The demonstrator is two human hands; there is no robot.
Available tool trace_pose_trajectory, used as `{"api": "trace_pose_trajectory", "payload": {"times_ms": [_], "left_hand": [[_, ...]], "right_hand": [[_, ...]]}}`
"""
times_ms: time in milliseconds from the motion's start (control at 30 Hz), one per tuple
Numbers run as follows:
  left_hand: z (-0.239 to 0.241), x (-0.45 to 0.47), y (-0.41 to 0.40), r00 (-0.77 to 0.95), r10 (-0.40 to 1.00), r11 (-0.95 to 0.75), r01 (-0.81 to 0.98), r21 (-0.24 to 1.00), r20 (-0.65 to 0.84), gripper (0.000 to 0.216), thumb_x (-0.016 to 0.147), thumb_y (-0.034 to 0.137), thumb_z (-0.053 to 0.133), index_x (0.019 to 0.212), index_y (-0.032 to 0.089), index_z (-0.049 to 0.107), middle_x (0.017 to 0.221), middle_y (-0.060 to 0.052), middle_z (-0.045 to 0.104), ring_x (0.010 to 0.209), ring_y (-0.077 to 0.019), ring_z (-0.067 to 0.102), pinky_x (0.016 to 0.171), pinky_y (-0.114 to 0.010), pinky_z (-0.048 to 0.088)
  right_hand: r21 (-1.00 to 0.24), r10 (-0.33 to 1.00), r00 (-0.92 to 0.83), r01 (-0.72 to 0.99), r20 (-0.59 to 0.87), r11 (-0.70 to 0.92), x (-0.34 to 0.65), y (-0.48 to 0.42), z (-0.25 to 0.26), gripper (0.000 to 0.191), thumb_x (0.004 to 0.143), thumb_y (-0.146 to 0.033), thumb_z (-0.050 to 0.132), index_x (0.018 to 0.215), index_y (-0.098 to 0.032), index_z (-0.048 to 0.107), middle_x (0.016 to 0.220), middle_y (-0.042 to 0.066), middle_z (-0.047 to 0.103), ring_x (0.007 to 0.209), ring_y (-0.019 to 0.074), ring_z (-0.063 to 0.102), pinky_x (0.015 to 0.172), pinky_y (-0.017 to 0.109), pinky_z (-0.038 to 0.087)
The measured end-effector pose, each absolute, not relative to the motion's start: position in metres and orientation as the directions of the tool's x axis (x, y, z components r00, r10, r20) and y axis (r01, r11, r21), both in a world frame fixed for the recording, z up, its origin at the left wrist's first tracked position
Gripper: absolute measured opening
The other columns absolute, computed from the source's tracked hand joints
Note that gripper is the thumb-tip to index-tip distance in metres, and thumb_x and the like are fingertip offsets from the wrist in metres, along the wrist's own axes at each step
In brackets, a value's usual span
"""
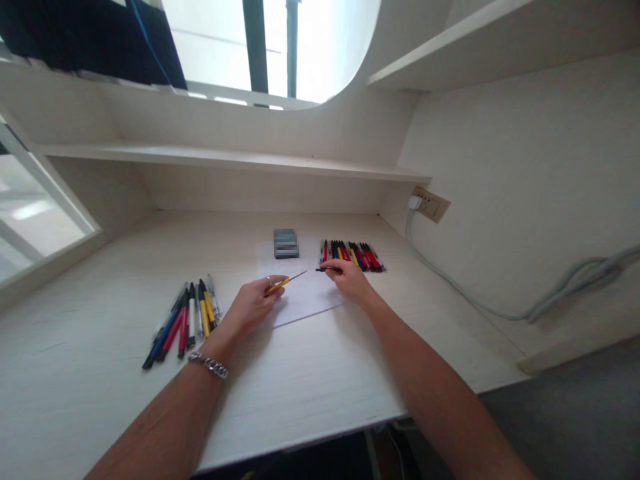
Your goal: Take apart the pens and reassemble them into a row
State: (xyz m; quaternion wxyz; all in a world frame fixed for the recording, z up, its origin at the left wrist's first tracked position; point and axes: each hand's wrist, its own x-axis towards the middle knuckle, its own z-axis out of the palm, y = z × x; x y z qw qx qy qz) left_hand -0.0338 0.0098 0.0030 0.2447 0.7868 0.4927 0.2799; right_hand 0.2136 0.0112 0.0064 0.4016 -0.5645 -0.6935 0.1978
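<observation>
My left hand (pixel 253 303) is closed around a yellow pen (pixel 280 284) whose thin dark refill tip sticks out toward the right, above a white sheet of paper (pixel 305 300). My right hand (pixel 350 279) pinches a small dark pen part (pixel 323 269) just left of a neat row of red, blue, yellow and black pens (pixel 353 255). The two hands are a short gap apart over the paper. A chain bracelet sits on my left wrist.
A loose bunch of several pens (pixel 185 320) lies left of my left hand. A grey box (pixel 286 243) stands at the paper's far edge. A wall socket (pixel 430 204) with a plug and grey cable is at the right; a shelf runs above the desk.
</observation>
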Motion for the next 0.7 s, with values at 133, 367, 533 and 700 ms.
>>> {"api": "trace_pose_trajectory", "payload": {"times_ms": [133,367,533,700], "left_hand": [[0.003,-0.032,0.009,0.356,0.911,-0.399,0.635,0.661,0.207,0.039,0.086,0.04,0.046,0.112,0.019,0.067,0.087,-0.006,0.071,0.079,-0.0187,0.063,0.075,-0.029,0.046],[0.003,-0.031,0.007,0.37,0.906,-0.406,0.624,0.668,0.206,0.035,0.086,0.037,0.048,0.108,0.02,0.069,0.094,-0.006,0.072,0.083,-0.0188,0.064,0.077,-0.027,0.045],[0.003,-0.03,0.007,0.387,0.898,-0.421,0.619,0.663,0.209,0.034,0.085,0.036,0.049,0.106,0.02,0.07,0.098,-0.006,0.072,0.085,-0.0192,0.064,0.077,-0.027,0.045],[0.0,-0.031,0.009,0.381,0.901,-0.415,0.617,0.669,0.207,0.033,0.085,0.035,0.049,0.106,0.02,0.07,0.098,-0.006,0.072,0.086,-0.0193,0.064,0.077,-0.027,0.045]], "right_hand": [[-0.746,0.926,-0.016,0.588,0.377,0.314,0.219,0.007,0.015,0.024,0.079,-0.022,0.053,0.094,-0.018,0.072,0.084,0.005,0.07,0.072,0.0147,0.059,0.067,0.027,0.046],[-0.685,0.908,-0.123,0.618,0.401,0.387,0.209,0.002,0.014,0.021,0.081,-0.018,0.056,0.094,-0.021,0.071,0.096,0.005,0.069,0.085,0.0153,0.06,0.077,0.028,0.045],[-0.675,0.907,-0.144,0.623,0.397,0.395,0.206,0.002,0.013,0.02,0.081,-0.017,0.055,0.095,-0.02,0.071,0.095,0.005,0.069,0.085,0.0156,0.06,0.077,0.028,0.045],[-0.665,0.904,-0.154,0.63,0.398,0.4,0.208,0.003,0.013,0.021,0.081,-0.015,0.056,0.094,-0.02,0.071,0.096,0.005,0.068,0.086,0.0159,0.06,0.078,0.028,0.045]]}}
